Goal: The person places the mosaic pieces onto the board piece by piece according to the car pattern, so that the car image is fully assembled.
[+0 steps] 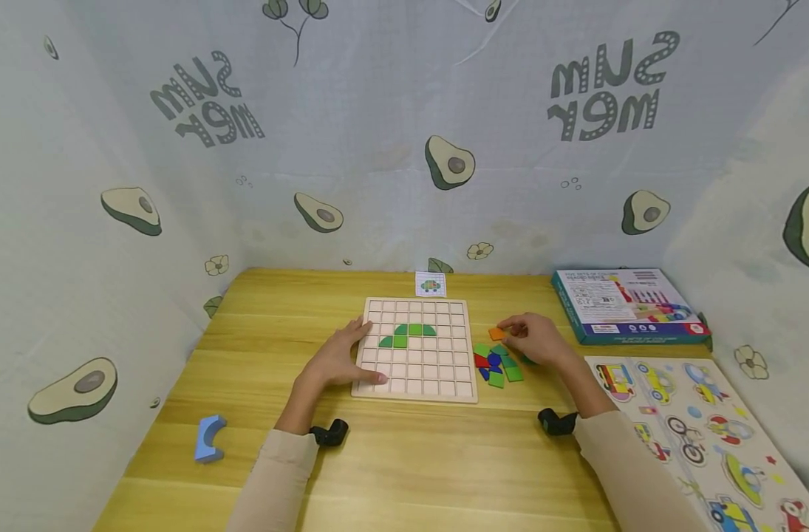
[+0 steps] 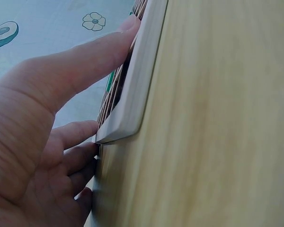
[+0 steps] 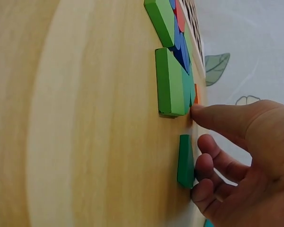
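A square wooden grid board (image 1: 437, 390) lies mid-table, with several green pieces (image 1: 400, 341) set in its cells. Its left side is under my left hand (image 1: 338, 355): the thumb (image 2: 109, 47) rests across the frame near the front corner and the other fingers spread along the left edge. To the right of the board my right hand (image 1: 537, 340) pinches an orange tile (image 1: 496, 334) between thumb and fingertips. Below it are loose green, blue and red tiles (image 1: 496, 380). One dark green piece (image 3: 185, 161) lies beside my curled lower fingers.
A small picture card (image 1: 431, 284) stands behind the board. At the back right lies a colourful box (image 1: 637, 336), with a vehicle picture sheet (image 1: 703, 436) in front of it. A blue arch block (image 1: 207, 439) sits at the left. A printed cloth (image 1: 377, 148) hangs behind the table.
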Demonstrator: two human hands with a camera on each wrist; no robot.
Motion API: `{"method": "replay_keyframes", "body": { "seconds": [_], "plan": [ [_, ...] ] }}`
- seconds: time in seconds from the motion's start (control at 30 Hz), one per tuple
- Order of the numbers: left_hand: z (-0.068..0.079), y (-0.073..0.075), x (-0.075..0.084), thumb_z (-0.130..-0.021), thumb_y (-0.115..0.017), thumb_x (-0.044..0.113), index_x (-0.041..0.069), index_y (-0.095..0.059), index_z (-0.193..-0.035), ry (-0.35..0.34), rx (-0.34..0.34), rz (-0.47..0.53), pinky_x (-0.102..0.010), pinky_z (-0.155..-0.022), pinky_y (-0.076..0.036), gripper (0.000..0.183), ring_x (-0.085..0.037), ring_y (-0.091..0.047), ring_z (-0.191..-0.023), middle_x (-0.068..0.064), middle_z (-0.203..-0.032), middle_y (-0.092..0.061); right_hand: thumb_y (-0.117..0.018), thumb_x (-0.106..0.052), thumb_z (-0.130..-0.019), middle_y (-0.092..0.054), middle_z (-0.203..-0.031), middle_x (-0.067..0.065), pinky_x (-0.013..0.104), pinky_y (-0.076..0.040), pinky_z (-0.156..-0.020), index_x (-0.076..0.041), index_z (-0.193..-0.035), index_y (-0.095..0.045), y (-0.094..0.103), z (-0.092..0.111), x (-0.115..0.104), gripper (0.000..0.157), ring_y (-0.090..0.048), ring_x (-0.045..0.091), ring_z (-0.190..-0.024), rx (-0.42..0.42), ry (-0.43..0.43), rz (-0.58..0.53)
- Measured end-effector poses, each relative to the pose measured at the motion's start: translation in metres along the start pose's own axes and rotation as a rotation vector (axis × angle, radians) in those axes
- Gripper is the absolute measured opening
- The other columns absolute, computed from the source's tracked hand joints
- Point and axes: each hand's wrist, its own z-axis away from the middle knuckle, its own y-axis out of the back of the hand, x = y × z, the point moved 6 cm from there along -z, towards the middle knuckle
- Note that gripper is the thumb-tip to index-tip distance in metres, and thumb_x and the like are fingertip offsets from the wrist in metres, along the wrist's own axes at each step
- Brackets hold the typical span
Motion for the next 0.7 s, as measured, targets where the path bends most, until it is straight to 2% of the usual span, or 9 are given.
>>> {"method": "replay_keyframes", "body": {
  "seconds": [0.23, 0.4, 0.7],
  "plan": [
    [0.001, -0.001, 0.001, -0.07, -0.09, 0.058, 0.018, -0.032, -0.164, 0.003, 0.002, 0.003, -0.062, -0.125, -0.024, 0.117, -0.037, -0.018, -0.16, -0.005, -0.174, -0.017, -0.069, -0.015, -0.098, -0.067, -0.101, 0.015, 0.033, -0.051, -0.074, 0.001, -0.124, -0.072, 0.001, 0.003, 0.003, 0.03, -0.058, 0.024, -0.085, 0.02, 0.007, -0.018],
    [0.003, -0.001, 0.002, -0.071, -0.089, 0.057, 0.016, -0.032, -0.163, -0.003, 0.001, 0.003, -0.063, -0.125, -0.024, 0.116, -0.038, -0.018, -0.159, -0.008, -0.173, -0.018, -0.068, -0.017, -0.099, -0.067, -0.105, 0.016, 0.03, -0.049, -0.073, 0.001, -0.127, -0.07, 0.003, 0.006, 0.003, 0.033, -0.057, 0.024, -0.086, 0.043, -0.017, -0.042],
    [0.002, 0.0, 0.002, -0.071, -0.089, 0.059, 0.019, -0.031, -0.164, 0.005, -0.006, -0.005, -0.062, -0.126, -0.022, 0.117, -0.036, -0.015, -0.16, -0.004, -0.174, -0.016, -0.069, -0.018, -0.1, -0.067, -0.106, 0.015, 0.03, -0.05, -0.073, 0.0, -0.128, -0.069, 0.007, 0.012, -0.01, 0.034, -0.057, 0.024, -0.087, 0.095, -0.016, -0.081]
  ]
}}
